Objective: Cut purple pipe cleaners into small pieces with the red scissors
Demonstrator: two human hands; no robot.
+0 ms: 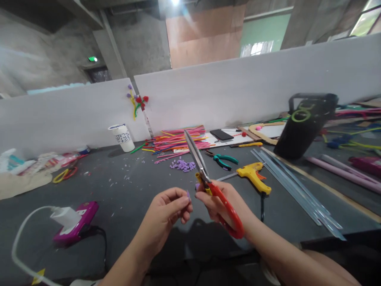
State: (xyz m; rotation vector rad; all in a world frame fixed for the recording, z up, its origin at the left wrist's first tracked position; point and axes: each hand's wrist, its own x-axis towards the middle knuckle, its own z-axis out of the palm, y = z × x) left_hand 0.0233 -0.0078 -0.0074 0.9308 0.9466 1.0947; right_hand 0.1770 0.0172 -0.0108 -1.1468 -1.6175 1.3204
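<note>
Both forearms slant in from the lower edge, bringing the hands close together, apart, above the table (pixel 131 222). The left hand (pixel 169 206) pinches a small purple piece (pixel 188 194) between thumb and forefinger, remaining fingers curled. The right hand (pixel 233 198) grasps red-handled scissors (pixel 204 174) — blades angled up and leftward — with some yellow bit (pixel 198 177), hard to make out, by its fingers. Beyond: a purple pile (pixel 183 165), then pipe cleaners (pixel 175 140).
</note>
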